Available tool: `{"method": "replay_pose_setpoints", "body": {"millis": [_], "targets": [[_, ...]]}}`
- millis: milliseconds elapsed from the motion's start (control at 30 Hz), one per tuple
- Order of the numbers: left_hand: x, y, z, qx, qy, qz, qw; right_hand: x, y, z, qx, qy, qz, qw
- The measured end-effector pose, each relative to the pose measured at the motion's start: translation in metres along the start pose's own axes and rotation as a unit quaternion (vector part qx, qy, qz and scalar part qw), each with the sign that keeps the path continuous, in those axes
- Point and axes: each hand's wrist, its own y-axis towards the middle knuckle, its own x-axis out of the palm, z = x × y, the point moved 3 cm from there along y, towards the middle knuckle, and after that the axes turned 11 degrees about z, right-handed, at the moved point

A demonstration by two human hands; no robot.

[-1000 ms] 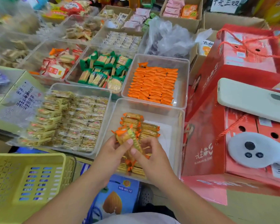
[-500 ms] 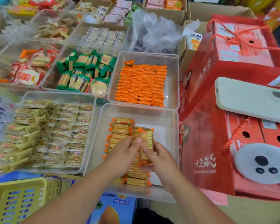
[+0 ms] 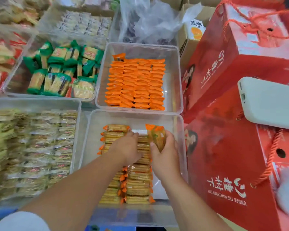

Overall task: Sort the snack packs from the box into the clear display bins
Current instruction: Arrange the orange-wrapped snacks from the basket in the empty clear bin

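Note:
A clear display bin (image 3: 178,140) in front of me holds two rows of orange-ended cracker packs (image 3: 137,182). My left hand (image 3: 126,148) lies palm down on the far end of the rows, fingers fairly straight, covering the packs beneath. My right hand (image 3: 165,155) grips one or more loose cracker packs (image 3: 156,136) upright over the right side of the bin, above the bare bin floor. The box the packs come from is not visible.
Beyond stands a clear bin (image 3: 175,77) of neatly rowed orange packs. Left are bins of pale yellow packs (image 3: 32,147) and green packs (image 3: 62,70). Red gift boxes (image 3: 232,147) crowd the right side, with a white phone (image 3: 270,104) on top. A crumpled plastic bag (image 3: 148,20) lies behind.
The camera has moved closer over the bin. My hands have parted: the left went down flat onto the rows, the right carried the loose packs to the right.

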Motion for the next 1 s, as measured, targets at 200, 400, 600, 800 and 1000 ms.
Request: {"method": "replay_pose_setpoints", "body": {"millis": [200,400,600,800,1000], "targets": [[0.001,0.005,-0.006,0.032,0.029,-0.021,0.999,0.020,0.025,-0.005,-0.063,-0.218,-0.008,0.974],[0.005,-0.002,-0.011,0.070,0.019,-0.018,0.997,0.042,0.038,-0.010,-0.116,-0.332,-0.014,0.936],[0.007,-0.014,-0.016,0.081,-0.037,0.013,0.996,0.059,0.041,-0.010,-0.092,-0.314,-0.048,0.944],[0.002,-0.025,-0.018,0.079,-0.078,0.042,0.993,0.062,0.042,-0.001,-0.034,-0.186,-0.037,0.981],[0.006,-0.026,-0.019,0.076,-0.096,0.050,0.991,0.062,0.044,0.007,-0.032,-0.119,0.001,0.992]]}}
